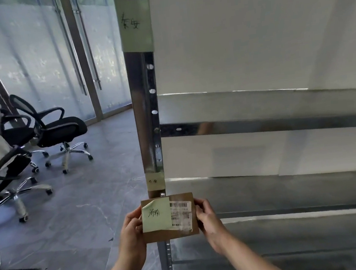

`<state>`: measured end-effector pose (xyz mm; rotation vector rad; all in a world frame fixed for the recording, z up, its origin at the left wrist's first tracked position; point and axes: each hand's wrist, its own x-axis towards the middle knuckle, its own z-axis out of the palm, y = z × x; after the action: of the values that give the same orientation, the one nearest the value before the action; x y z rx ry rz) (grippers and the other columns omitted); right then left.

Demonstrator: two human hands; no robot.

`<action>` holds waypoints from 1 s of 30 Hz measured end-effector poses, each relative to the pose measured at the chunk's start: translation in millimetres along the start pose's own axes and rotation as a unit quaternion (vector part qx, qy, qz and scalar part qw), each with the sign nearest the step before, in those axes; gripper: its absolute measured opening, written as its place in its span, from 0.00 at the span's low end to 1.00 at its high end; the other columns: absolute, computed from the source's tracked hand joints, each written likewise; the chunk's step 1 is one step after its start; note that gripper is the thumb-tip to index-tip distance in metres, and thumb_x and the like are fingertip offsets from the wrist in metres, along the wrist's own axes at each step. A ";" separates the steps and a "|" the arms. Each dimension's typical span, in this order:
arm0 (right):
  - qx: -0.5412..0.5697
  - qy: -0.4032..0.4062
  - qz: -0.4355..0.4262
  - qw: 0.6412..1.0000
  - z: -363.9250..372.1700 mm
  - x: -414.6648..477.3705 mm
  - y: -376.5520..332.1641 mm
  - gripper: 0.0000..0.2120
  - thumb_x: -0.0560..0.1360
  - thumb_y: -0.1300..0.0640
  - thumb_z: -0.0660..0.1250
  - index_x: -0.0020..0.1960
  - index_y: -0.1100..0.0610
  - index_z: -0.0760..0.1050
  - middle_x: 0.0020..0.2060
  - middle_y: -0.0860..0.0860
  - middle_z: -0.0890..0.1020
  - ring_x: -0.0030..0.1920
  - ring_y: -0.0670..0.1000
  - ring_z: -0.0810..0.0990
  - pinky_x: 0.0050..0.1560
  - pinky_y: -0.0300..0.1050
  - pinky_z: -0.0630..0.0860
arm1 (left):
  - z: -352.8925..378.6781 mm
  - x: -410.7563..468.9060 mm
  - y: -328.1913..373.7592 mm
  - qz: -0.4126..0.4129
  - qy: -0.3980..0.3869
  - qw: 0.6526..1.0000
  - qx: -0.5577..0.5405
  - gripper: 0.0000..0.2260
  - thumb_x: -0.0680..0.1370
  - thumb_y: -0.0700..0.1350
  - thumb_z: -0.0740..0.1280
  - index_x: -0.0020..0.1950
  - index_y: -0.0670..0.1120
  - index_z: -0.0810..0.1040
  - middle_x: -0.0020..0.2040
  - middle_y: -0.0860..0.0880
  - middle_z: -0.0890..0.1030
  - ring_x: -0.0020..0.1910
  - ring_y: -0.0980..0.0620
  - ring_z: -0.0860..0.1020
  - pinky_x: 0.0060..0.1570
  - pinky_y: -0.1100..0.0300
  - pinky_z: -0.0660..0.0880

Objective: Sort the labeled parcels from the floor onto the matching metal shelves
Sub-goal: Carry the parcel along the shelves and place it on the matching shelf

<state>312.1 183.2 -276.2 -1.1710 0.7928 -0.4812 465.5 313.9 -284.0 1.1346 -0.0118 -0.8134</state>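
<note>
Small flat brown cardboard parcel (pixel 169 217) with green note, gripped at its side edges by left hand (pixel 131 231) and right hand (pixel 207 217), before the steel shelf post (pixel 144 116); open grey floor (pixel 81 214) lies leftward.

Office setting: black mesh swivel chairs (pixel 60 131), frosted glass doors (pixel 39 51), grey tiled floor (pixel 103 189), labelled metal shelving (pixel 143 116).

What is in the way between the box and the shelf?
Only the post. The left hand and right hand hold the box right in front of it. The shelf opens to the post's right, and nothing visible blocks that side, so the box probably just needs to go around the post.
</note>
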 end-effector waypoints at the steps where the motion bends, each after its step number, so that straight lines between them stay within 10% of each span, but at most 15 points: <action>1: -0.005 0.002 -0.001 1.000 -1.4 0.5 -0.5 0.11 0.83 0.55 0.56 0.63 0.51 0.72 0.56 0.55 0.83 0.57 0.53 0.83 0.66 0.58 0.74 | 2.1 -0.6 0.2 0.000 -0.003 1.000 -0.001 0.16 0.79 0.32 0.52 0.55 0.44 0.77 0.49 0.39 0.80 0.43 0.46 0.76 0.38 0.50 0.71; 24: -0.027 0.041 -0.033 0.998 -31.1 -15.8 -19.0 0.11 0.84 0.58 0.55 0.62 0.50 0.73 0.61 0.55 0.80 0.61 0.54 0.79 0.62 0.49 0.77 | 38.9 -32.0 9.7 0.017 -0.043 0.999 0.016 0.17 0.79 0.31 0.52 0.56 0.44 0.77 0.49 0.41 0.81 0.42 0.47 0.78 0.32 0.56 0.76; 30: 0.003 0.066 -0.033 0.997 -52.3 -17.7 -28.0 0.12 0.84 0.57 0.55 0.63 0.55 0.74 0.56 0.55 0.83 0.55 0.53 0.82 0.48 0.43 0.77 | 58.6 -37.8 0.7 0.031 -0.075 0.996 0.033 0.16 0.82 0.33 0.53 0.61 0.44 0.77 0.53 0.42 0.82 0.48 0.46 0.80 0.38 0.56 0.80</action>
<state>262.5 153.6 -253.7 -1.1706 0.8676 -0.6206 415.3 289.3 -242.3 1.1271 -0.1987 -0.8467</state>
